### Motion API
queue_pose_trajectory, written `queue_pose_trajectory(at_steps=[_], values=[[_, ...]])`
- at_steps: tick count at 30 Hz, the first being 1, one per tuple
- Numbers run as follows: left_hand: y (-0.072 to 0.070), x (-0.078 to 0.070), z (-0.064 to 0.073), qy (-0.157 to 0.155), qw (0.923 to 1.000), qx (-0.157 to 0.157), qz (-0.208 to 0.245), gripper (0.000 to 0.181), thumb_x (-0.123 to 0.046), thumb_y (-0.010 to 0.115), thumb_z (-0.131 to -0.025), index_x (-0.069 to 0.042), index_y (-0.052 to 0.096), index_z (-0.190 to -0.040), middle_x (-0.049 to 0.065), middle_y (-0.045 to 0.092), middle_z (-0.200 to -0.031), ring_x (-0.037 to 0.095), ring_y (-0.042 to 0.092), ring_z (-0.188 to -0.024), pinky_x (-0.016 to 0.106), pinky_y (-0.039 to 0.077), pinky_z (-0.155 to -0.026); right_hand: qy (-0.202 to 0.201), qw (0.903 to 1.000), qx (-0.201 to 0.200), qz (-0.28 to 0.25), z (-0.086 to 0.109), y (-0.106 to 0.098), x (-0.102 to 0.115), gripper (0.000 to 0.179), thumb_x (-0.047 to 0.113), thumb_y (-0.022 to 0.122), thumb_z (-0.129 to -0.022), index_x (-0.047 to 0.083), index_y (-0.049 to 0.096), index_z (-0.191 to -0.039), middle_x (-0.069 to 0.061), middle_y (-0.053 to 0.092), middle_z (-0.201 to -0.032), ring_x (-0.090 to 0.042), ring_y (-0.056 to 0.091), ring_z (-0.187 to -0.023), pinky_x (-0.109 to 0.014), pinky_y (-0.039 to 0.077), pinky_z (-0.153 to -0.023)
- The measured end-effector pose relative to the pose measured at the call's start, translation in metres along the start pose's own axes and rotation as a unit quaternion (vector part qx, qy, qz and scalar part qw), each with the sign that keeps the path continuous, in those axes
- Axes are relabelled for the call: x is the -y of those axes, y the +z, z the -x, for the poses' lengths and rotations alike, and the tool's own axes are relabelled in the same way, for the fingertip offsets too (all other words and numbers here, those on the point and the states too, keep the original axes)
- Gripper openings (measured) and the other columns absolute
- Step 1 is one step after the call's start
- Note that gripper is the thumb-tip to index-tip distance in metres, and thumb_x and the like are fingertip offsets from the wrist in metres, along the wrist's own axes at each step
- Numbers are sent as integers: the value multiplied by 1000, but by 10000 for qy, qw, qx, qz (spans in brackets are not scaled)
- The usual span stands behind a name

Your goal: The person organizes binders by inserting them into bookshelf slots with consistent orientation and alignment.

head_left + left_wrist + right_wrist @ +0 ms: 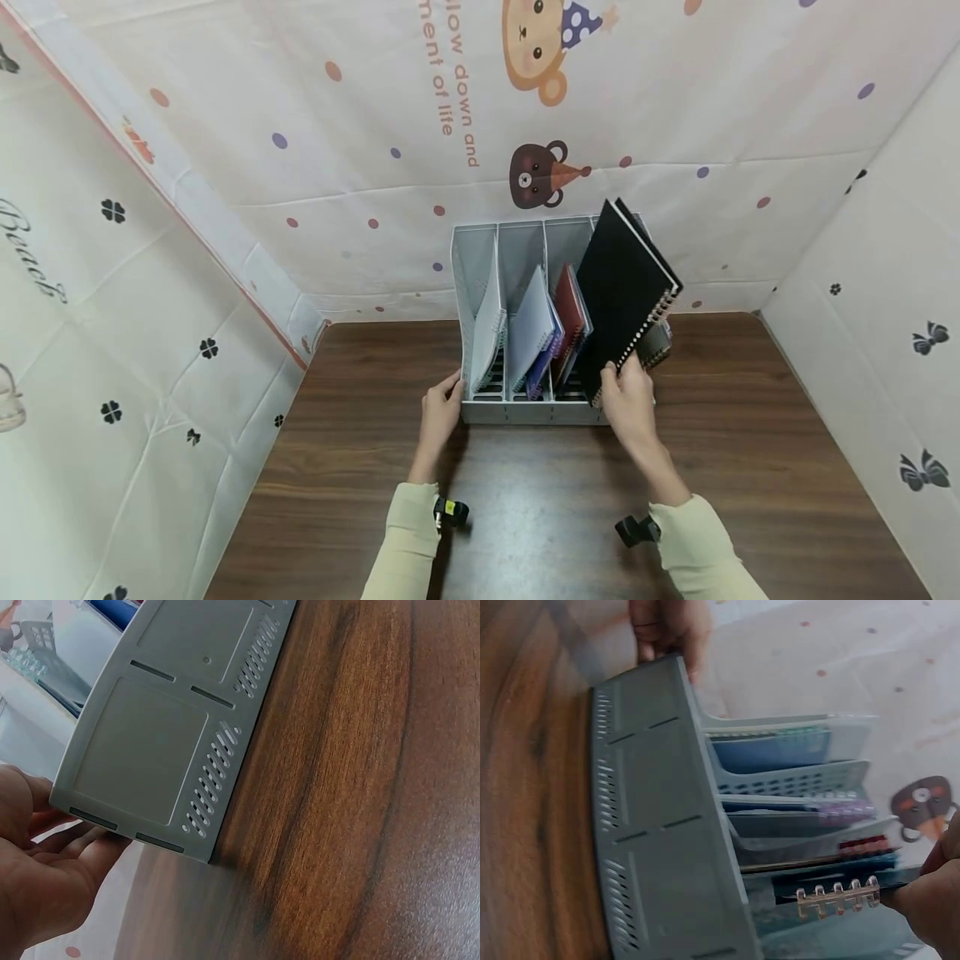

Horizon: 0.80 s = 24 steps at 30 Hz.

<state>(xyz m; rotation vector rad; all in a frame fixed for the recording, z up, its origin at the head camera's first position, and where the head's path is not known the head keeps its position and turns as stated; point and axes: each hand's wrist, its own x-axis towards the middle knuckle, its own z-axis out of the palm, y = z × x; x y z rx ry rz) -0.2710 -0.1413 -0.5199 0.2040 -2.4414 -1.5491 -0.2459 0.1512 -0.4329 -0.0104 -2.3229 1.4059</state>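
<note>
A grey divided file organizer [517,413] stands at the back of the table, upright notebooks in its compartments. My left hand [440,417] grips its front left corner, the thumb at the front edge and the fingers along the side wall. With my right hand [630,408] I pinch a black spiral notebook [617,287] near the low end of its coil. That notebook leans to the right, its lower end within the organizer's right part. Another black cover shows behind it. In the right wrist view, the clear coil [838,898] sits beside the right hand's fingers.
Other compartments hold a pale notebook [489,321], a light blue notebook [528,325] and a red notebook [568,312]. A small dark spiral notebook [657,343] is partly hidden at the right. Printed cloth walls [375,267] border the wooden table [360,467].
</note>
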Motion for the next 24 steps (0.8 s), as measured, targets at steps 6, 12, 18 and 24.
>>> queue_pose_trajectory(at_steps=[6,12,18,24], values=[[0,0,1,27,10000,25,-9,31,-13,64,-101,-2,69,-129,14,68,-128,25,61,-124,47,49,-104,-443,9981,419,-33,-11,30,-14,37,0,44,-103,-13,47,-138,-36,65,-101,-44,63,-81,-57,52,-77],[2,-1,1,97,9999,74,13,32,-15,64,-101,-2,68,-130,14,67,-129,23,61,-120,48,50,-101,-622,9956,668,217,-18,51,-29,44,0,43,-104,-24,37,-141,-45,54,-127,-57,57,-115,-64,48,-95],[3,-2,3,136,9999,48,-25,33,-16,64,-101,-1,68,-130,14,68,-128,22,62,-119,46,50,-101,-441,9964,703,144,-19,64,-45,39,-2,43,-102,-17,44,-138,-43,57,-125,-56,58,-114,-64,48,-95],[5,-2,7,156,9998,95,-82,32,-13,62,-102,-3,68,-131,15,68,-128,27,62,-122,49,51,-101,-44,9918,1221,362,-19,67,-55,49,-3,41,-99,-15,36,-147,-42,54,-131,-56,57,-115,-64,47,-95]])
